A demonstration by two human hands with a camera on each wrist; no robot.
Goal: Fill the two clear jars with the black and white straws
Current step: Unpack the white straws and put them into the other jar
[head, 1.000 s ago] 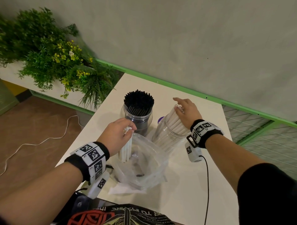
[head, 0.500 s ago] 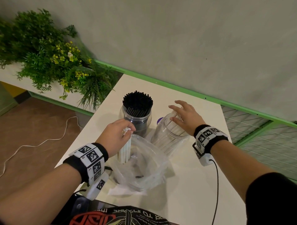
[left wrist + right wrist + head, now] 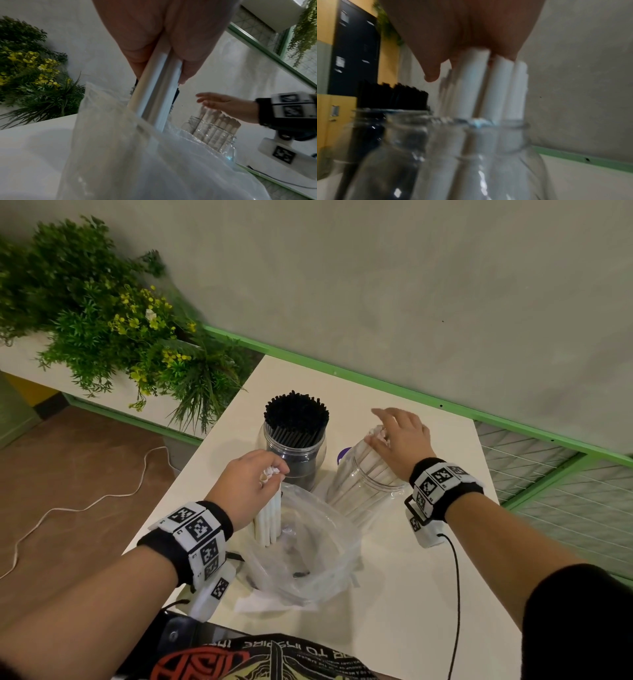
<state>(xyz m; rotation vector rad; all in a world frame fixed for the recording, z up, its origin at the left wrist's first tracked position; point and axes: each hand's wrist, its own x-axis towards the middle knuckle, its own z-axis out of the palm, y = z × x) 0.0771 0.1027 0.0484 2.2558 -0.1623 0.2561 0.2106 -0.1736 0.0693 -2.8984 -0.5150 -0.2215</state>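
Two clear jars stand on the white table [image 3: 411, 594]. The left jar [image 3: 295, 455] is packed with black straws [image 3: 296, 414]. The right jar [image 3: 364, 491] holds white straws [image 3: 491, 88] that lean right. My right hand [image 3: 399, 440] lies flat with straight fingers on their tops. My left hand [image 3: 250, 487] grips a small bundle of white straws [image 3: 269, 518] by the upper ends; the bundle [image 3: 154, 97] stands upright at the left rim of a clear plastic bag [image 3: 301, 549].
A purple lid [image 3: 343, 455] peeks out between the jars. A planter with green plants and yellow flowers [image 3: 113, 330] sits left of the table. A green rail [image 3: 376, 381] runs along the wall. A white cable [image 3: 68, 508] lies on the floor.
My right hand lifted off the white straws in the jar for a moment and has come back down onto their tops. My left hand holds its bundle in about the same place.
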